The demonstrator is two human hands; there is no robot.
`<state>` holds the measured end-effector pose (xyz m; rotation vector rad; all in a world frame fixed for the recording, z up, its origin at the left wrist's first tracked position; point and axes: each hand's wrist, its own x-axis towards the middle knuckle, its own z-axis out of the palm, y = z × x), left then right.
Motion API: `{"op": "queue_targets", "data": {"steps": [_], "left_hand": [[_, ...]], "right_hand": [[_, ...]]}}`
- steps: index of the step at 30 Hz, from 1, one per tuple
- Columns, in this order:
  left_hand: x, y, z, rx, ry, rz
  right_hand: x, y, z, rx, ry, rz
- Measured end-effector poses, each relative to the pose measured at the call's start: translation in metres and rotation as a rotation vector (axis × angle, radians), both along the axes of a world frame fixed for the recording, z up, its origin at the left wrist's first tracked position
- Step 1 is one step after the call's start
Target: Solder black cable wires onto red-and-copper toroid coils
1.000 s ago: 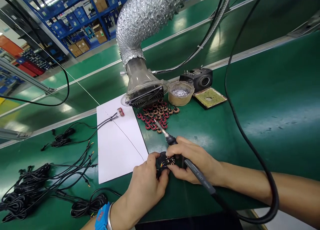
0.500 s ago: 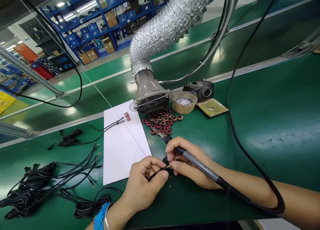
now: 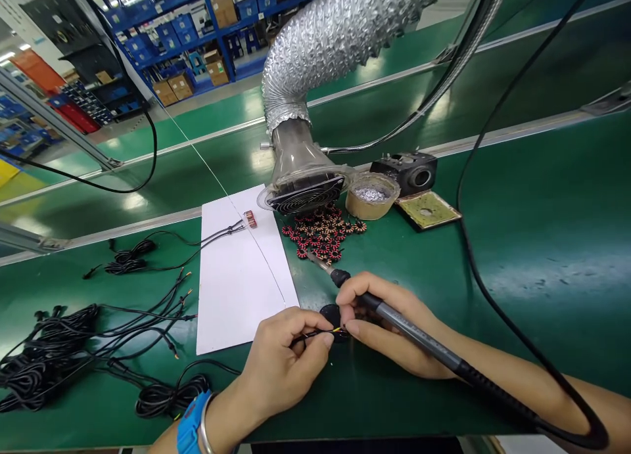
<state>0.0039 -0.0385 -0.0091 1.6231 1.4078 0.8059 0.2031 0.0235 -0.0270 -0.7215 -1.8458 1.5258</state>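
My left hand point(image 3: 290, 355) pinches a black cable point(image 3: 306, 336) whose yellow inner wire shows past the fingertips. Close to that wire end, my right hand point(image 3: 389, 322) is closed around a soldering iron point(image 3: 419, 336), its tip pointing forward and left toward the toroid coils point(image 3: 320, 234). The right thumb and fingertips come close to the wire end; whether they touch it I cannot tell. Behind the fingertips is a dark round object point(image 3: 330, 315), partly hidden. A thin solder wire point(image 3: 269, 265) slants down to the left hand over a white sheet point(image 3: 236, 290).
On the sheet lies a coil point(image 3: 251, 219) beside cable ends. Black cable bundles point(image 3: 54, 349) spread over the left of the green table point(image 3: 542, 244). A fume extractor hood point(image 3: 305, 184) hangs above the coils, with a solder pot point(image 3: 372, 196), a sponge tray point(image 3: 428, 209) and an iron stand point(image 3: 411, 171) to its right.
The right hand with the soldering iron has shifted slightly right, away from the left fingertips. More of the yellow wire shows between the hands. The camera view has tilted a little.
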Motion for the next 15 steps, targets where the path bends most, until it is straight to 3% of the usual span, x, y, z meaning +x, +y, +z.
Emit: {"op": "queue_targets", "data": {"steps": [8, 15], "left_hand": [[0.001, 0.002, 0.001, 0.185, 0.178, -0.118], [0.002, 0.001, -0.001, 0.211, 0.162, -0.042]], "right_hand": [[0.003, 0.003, 0.008, 0.286, -0.121, 0.104], [0.004, 0.001, 0.013, 0.126, -0.169, 0.115]]}}
